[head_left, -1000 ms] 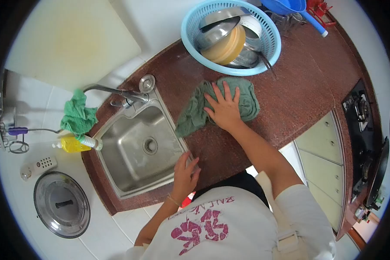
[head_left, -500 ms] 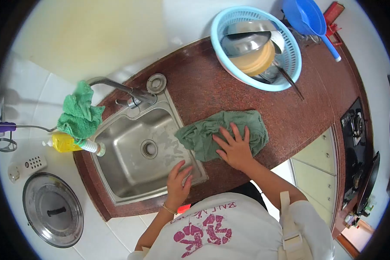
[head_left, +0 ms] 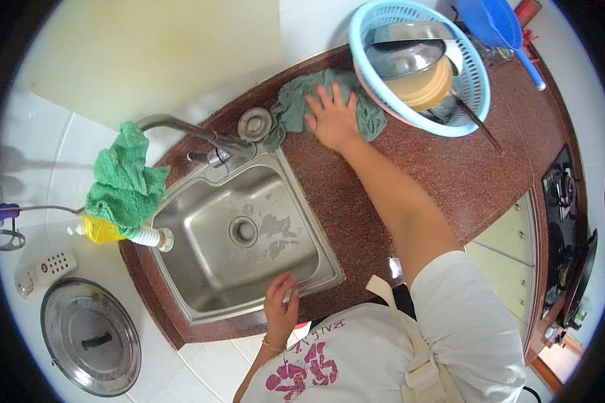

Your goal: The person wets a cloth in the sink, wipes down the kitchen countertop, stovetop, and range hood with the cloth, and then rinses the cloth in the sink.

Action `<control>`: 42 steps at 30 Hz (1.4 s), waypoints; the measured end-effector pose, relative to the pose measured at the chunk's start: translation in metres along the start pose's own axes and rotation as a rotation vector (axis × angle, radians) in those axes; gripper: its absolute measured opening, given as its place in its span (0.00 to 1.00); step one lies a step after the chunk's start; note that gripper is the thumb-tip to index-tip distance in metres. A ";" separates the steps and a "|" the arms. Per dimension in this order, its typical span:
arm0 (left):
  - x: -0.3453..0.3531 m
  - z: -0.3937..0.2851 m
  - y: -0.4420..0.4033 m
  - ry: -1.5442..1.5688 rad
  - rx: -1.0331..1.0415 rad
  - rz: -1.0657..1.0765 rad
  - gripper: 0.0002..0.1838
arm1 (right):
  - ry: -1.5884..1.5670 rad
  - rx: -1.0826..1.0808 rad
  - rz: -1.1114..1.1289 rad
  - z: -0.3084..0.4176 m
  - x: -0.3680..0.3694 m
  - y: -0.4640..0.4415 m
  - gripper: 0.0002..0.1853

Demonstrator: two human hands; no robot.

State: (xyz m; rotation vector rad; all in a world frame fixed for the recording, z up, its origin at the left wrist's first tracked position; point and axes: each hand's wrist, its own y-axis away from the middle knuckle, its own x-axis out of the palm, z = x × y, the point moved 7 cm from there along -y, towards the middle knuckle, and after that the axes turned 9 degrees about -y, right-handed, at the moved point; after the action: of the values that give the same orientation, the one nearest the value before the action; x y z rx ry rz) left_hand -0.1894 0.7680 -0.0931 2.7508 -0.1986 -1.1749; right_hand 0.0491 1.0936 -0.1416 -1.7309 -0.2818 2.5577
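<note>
My right hand (head_left: 333, 119) lies flat with fingers spread on a dark green cloth (head_left: 294, 107), which is spread on the red-brown countertop (head_left: 343, 195) near its back edge. The cloth reaches from beside the round metal strainer (head_left: 255, 124) to the light blue basket (head_left: 478, 80). My left hand (head_left: 280, 307) is at the front rim of the steel sink (head_left: 212, 252), its fingers apart and nothing in it. Wet patches show around the drain.
The basket holds metal bowls and yellowish round items. A blue strainer (head_left: 494, 27) stands behind it. The faucet (head_left: 232, 144), a bright green cloth (head_left: 128, 178) and a yellow bottle (head_left: 102, 230) are by the sink. A stove (head_left: 559, 221) is at the right.
My right hand and the dark green cloth have moved away from the counter's front edge to its back, beside the basket. My left hand stays at the sink's front. The view has shifted.
</note>
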 end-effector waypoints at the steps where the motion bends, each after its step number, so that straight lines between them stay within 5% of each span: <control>1: 0.000 -0.002 0.000 -0.033 0.042 0.001 0.14 | 0.001 -0.060 -0.003 0.003 -0.001 0.016 0.28; 9: 0.011 -0.047 -0.045 0.003 0.274 0.035 0.14 | -0.176 -0.245 0.226 0.037 -0.062 0.275 0.25; 13: 0.036 -0.078 -0.068 -0.021 0.391 0.096 0.15 | -0.256 -0.286 0.160 0.005 -0.080 0.302 0.25; 17: 0.053 -0.112 -0.075 -0.038 0.428 0.157 0.15 | -0.059 0.048 0.165 -0.081 -0.101 0.269 0.26; 24: 0.068 -0.108 -0.055 -0.195 0.402 0.121 0.17 | 0.305 0.675 -0.162 -0.352 -0.186 0.238 0.28; 28: 0.081 -0.113 -0.045 -0.267 0.338 0.146 0.18 | 0.314 0.813 -0.179 -0.372 -0.196 0.226 0.30; 34: 0.160 -0.160 -0.073 -0.665 0.536 0.203 0.32 | 0.153 0.415 -0.036 -0.274 -0.168 0.259 0.34; 39: 0.195 -0.160 -0.083 -0.856 0.330 0.109 0.37 | -0.229 -0.045 0.191 -0.155 -0.133 0.305 0.31; 42: 0.199 -0.146 -0.081 -0.860 0.303 0.125 0.38 | -0.347 -0.193 0.102 -0.156 -0.141 0.303 0.30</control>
State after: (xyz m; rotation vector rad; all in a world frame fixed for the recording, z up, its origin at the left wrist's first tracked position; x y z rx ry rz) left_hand 0.0580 0.8241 -0.1488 2.1901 -0.6636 -2.3612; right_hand 0.2671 0.7963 -0.1212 -1.3720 -0.4775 2.9899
